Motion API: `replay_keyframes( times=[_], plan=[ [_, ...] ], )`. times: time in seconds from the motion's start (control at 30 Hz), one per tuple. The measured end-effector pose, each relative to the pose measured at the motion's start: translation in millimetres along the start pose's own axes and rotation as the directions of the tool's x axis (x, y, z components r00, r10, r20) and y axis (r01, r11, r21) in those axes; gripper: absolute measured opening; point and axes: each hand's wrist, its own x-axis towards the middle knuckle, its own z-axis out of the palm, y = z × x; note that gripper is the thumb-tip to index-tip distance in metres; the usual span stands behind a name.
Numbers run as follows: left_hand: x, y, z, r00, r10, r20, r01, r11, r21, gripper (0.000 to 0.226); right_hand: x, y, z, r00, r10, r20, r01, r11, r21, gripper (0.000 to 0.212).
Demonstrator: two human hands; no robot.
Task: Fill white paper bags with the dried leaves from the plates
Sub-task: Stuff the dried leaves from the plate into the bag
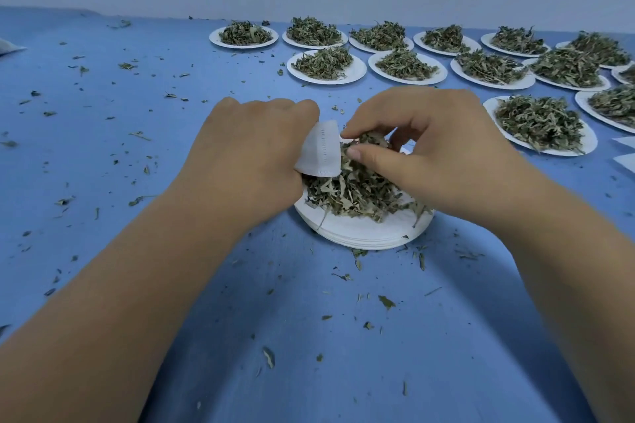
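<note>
The hands are meeting just above the near plate (360, 233). The left hand (254, 148) is gripping a white bag (319, 151), and the right hand (429, 148) is pinching a tuft of leaves (364, 144) at the bag's edge. To my eye, the stuffing is going best with small pinches pushed deep while the bag is hanging over that plate, so spills are landing back on it. More heaped plates (326, 67) are waiting beyond the plate on the bench (171, 113).
</note>
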Motion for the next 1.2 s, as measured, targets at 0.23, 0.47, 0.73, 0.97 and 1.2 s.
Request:
replay_keyframes(
  times=[0.23, 0.47, 0.73, 0.97, 1.2],
  plan=[
    [-1.9, 5.4, 0.5, 0.997, 0.004, -0.08, -0.01, 0.997, -0.079, 0.03, 4.4, -7.8, 10.7, 0.983, 0.168, -0.072, -0.134, 0.932, 0.337, 0.028],
    [-2.9, 3.6, 4.0, 0.995, -0.077, -0.063, 0.062, 0.975, -0.215, 0.032, 2.9, 0.0, 12.1, 0.988, 0.095, 0.118, -0.144, 0.836, 0.529, 0.02],
    [-5.0, 7.8, 1.3, 0.995, -0.091, -0.037, 0.079, 0.967, -0.243, 0.026, 3.7, -7.9, 15.9, 0.996, 0.087, 0.03, -0.092, 0.93, 0.356, 0.02],
    [-5.5, 14.9, -2.9, 0.997, -0.02, -0.077, 0.008, 0.989, -0.151, 0.028, 7.2, -6.4, 26.6, 0.978, 0.151, -0.147, -0.103, 0.951, 0.291, 0.012],
    [-4.3, 7.8, -0.8, 0.995, -0.056, -0.081, 0.041, 0.982, -0.184, 0.027, 4.9, 0.0, 11.6, 0.992, 0.12, -0.041, -0.111, 0.978, 0.177, 0.012]
  ],
)
